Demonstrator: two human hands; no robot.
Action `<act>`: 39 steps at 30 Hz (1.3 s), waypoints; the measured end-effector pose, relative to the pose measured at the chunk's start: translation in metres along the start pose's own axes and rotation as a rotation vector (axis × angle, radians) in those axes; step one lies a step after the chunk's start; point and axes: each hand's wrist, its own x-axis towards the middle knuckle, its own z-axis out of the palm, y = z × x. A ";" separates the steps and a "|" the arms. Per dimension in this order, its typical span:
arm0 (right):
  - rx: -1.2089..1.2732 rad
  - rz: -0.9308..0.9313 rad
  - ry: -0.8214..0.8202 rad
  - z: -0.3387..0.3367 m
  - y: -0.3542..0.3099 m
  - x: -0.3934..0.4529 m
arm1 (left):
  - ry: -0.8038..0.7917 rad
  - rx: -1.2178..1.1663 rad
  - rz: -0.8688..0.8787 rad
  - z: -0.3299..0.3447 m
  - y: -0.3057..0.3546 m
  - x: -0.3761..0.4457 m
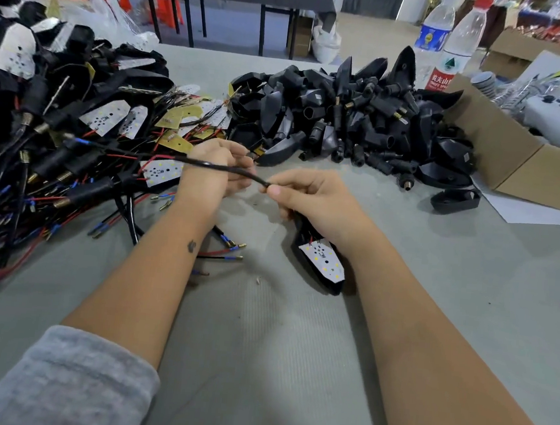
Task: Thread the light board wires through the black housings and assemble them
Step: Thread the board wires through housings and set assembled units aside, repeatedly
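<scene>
- Finished pile [43,117] — wired housings with white boards heaped along the table's [260,346] left edge, likely dumped there to stay apart from raw stock.
- Left hand [214,169], mid-table, fingers curled round the black sleeved wire [208,164]; the wire's far end trails left into the pile with blue-tipped leads, so this hand seems to pull slack through.
- Right hand [310,198] pinches the same wire at thumb and forefinger, just beside the left; its other fingers hold a black housing [307,238] under the palm.
- Light board [323,262] sits face-up in that housing — looks threaded and nearly seated.
- Empty black housings [347,123] heaped toward the far edge, within reach for the next pick.
- Cardboard box [500,153] and water bottles [455,48] at the far right corner.
</scene>
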 end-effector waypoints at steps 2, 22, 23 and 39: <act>0.015 0.016 -0.059 0.003 -0.001 -0.001 | -0.018 -0.015 -0.003 0.000 -0.001 -0.001; -0.331 0.107 0.128 -0.013 0.009 -0.001 | -0.077 -0.641 0.068 -0.015 -0.011 0.002; -0.318 0.101 0.116 -0.014 0.008 -0.002 | -0.065 -0.685 0.059 -0.014 -0.011 0.001; -0.247 0.185 0.013 -0.020 0.006 0.017 | 0.088 0.148 0.254 0.001 -0.015 0.004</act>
